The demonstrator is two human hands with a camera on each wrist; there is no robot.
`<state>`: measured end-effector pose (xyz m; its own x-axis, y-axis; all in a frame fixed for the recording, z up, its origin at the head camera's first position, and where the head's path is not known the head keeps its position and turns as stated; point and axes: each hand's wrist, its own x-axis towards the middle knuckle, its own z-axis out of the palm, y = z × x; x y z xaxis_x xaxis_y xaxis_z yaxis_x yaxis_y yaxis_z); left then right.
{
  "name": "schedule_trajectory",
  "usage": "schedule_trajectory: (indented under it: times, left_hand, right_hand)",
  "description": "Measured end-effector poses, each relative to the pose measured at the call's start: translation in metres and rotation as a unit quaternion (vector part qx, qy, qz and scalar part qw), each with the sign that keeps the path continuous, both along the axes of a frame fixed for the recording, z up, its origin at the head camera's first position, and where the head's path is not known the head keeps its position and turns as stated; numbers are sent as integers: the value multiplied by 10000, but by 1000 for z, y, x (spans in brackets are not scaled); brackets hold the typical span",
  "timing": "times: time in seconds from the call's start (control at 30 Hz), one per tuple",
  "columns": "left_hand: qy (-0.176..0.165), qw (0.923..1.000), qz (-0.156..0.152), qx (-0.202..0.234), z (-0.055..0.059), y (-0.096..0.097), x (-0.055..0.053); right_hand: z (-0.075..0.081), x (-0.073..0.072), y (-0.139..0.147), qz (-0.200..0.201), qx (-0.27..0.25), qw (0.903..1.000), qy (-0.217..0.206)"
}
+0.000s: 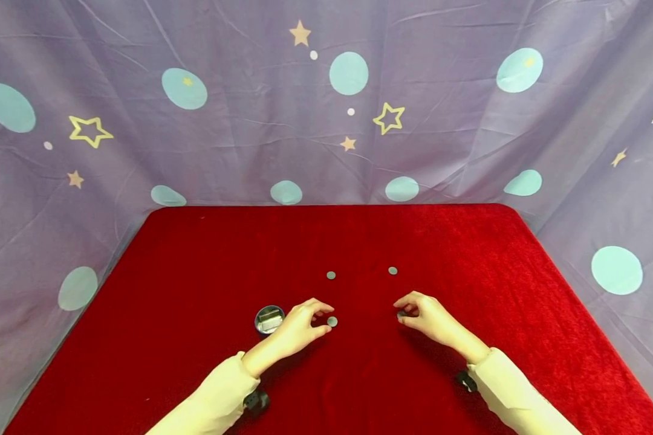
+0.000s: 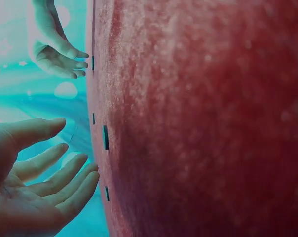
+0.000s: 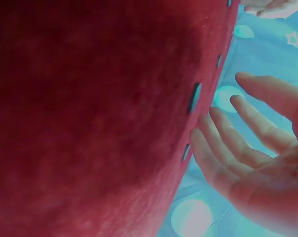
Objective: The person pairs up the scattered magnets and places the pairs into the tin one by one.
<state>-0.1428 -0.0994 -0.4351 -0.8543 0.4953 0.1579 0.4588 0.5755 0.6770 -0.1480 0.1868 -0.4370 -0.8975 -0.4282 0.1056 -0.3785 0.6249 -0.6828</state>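
Several small grey-green discs lie flat on the red cloth. My left hand (image 1: 299, 326) hovers beside the near-left disc (image 1: 332, 321), thumb and fingers spread apart around it. In the left wrist view the same hand (image 2: 45, 182) has relaxed fingers, with a gap to the disc (image 2: 105, 137) on the cloth. My right hand (image 1: 427, 314) is over the near-right disc (image 1: 401, 315), partly covering it. The right wrist view shows that hand (image 3: 257, 143) with loosely extended fingers and the disc (image 3: 195, 98) resting on the cloth apart from them.
Two more discs lie farther back, a left one (image 1: 331, 275) and a right one (image 1: 393, 270). A round, dark-rimmed object with a shiny silver inside (image 1: 269, 319) sits just left of my left hand. Behind the red-covered table (image 1: 223, 248) hangs a purple patterned curtain (image 1: 305, 151).
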Motion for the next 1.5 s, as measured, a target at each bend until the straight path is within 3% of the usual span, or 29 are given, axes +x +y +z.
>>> schedule_trajectory:
  times: [0.37, 0.63, 0.87, 1.03, 1.27, 1.5]
  left_hand:
    - [137, 9994, -2, -332, -8, 7, -4]
    - [-63, 9983, 55, -572, -10, 11, -9]
    - [217, 9974, 73, -677, -12, 13, -9]
    - [197, 9974, 106, -680, -12, 14, -9]
    - [336, 9950, 32, -937, -12, 16, -8]
    - [287, 9932, 128, -1120, -12, 19, -7]
  right_hand:
    - [-5, -3, 6, 17, 262, 9996, 113]
    - [-8, -6, 5, 51, 450, 9987, 220]
    - [-11, -7, 3, -65, 585, 9979, 269]
    - [-10, -7, 0, -221, 648, 9971, 337]
    - [-6, -6, -4, -363, 740, 9965, 112]
    - [-4, -7, -6, -157, 751, 9970, 85]
